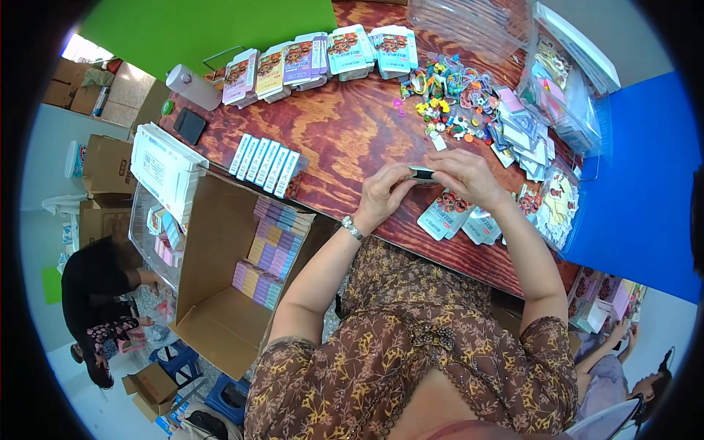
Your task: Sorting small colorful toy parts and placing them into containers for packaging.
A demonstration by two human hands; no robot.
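Between my two hands, near the front edge of the wooden table, is a small cardboard box (422,174) with its dark open end showing. My left hand (386,193) pinches it from the left, thumb and fingers closed on it. The closed fingers of my right hand (469,176) grip its right end. Flattened light-blue cartons (442,215) with a red picture lie just below my right hand. Beyond my hands sits a heap of small colourful plastic trinkets (458,92), with a pile of small cards and packets (522,139) beside it.
Stacks of flat cartons (301,60) line the far side. A row of made-up boxes (264,165) stands at left, near a phone (190,126) and a bottle (193,86). An open cardboard box (220,293) holds packed boxes below. Clear bins (561,103) stand right. Other people are on both sides.
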